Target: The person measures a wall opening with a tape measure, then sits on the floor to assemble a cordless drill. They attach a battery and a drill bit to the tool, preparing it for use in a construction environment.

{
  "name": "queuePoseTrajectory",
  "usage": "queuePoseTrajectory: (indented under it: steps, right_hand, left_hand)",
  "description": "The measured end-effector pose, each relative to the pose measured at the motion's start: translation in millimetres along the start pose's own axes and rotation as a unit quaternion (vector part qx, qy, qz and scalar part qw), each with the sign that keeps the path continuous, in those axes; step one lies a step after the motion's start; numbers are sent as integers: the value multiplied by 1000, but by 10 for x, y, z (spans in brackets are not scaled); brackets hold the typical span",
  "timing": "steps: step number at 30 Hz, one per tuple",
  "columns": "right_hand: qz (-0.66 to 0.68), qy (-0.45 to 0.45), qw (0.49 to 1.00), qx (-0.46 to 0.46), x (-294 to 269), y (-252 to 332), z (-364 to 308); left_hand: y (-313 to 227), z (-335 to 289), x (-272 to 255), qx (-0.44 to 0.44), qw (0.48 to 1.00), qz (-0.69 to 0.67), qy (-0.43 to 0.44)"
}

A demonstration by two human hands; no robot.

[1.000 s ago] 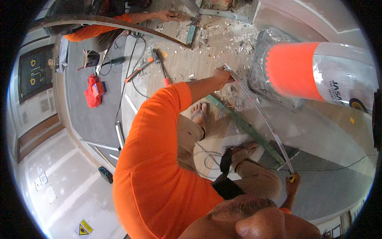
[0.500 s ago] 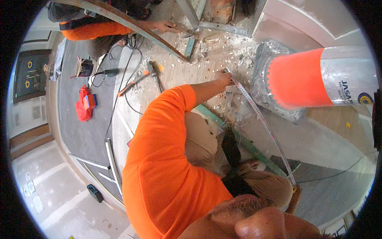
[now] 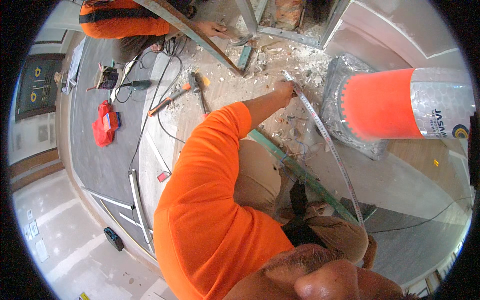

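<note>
While the right hand (image 3: 369,253), grip too hidden to tell, sits by a tape measure (image 3: 330,143), the left hand (image 3: 284,91) pinches its far end over a wooden floor (image 3: 226,89), rubble (image 3: 266,61) littering the edge by a metal wall frame (image 3: 288,35).

I'm inside a building site: rubble (image 3: 272,57) litters the floor (image 3: 220,92), a bare metal frame (image 3: 290,37) stands by broken masonry (image 3: 289,14), the wall (image 3: 75,240) has patchy, unpainted strips, and a hammer (image 3: 195,84), cables (image 3: 180,70) and my tape measure (image 3: 327,139) are out.
</note>
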State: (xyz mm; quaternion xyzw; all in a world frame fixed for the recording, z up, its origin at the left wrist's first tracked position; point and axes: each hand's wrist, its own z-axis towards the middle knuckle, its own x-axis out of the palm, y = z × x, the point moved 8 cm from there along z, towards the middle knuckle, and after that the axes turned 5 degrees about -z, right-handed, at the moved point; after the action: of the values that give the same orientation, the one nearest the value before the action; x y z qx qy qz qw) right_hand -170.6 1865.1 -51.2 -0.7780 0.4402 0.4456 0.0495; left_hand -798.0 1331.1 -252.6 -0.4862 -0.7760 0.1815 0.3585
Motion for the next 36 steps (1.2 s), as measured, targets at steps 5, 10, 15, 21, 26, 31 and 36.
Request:
queuePoseTrajectory:
  steps: [5,10,15,21,26,31,36]
  right_hand:
    - [-153,65,986,-1,-276,188,-158]
    - [-40,76,992,98,-520,859,-247]
    - [-118,46,991,43,-649,1842,-217]
    - [71,137,987,52,-758,2419,-253]
    - [161,145,973,77,-499,3178,-182]
    - [205,171,960,86,86,3698,218]
    - [275,229,934,10,768,4119,664]
  left_hand:
    - [-21,-164,71,-40,998,-25,-47]
    - [52,-279,256,-63,998,-16,0]
    - [-89,63,462,5,993,-106,45]
    - [-791,357,452,129,983,-117,62]
    - [-1041,548,421,104,964,-242,17]
    - [-1389,848,24,159,944,-284,-58]
    - [-1578,985,-289,200,938,-264,-99]
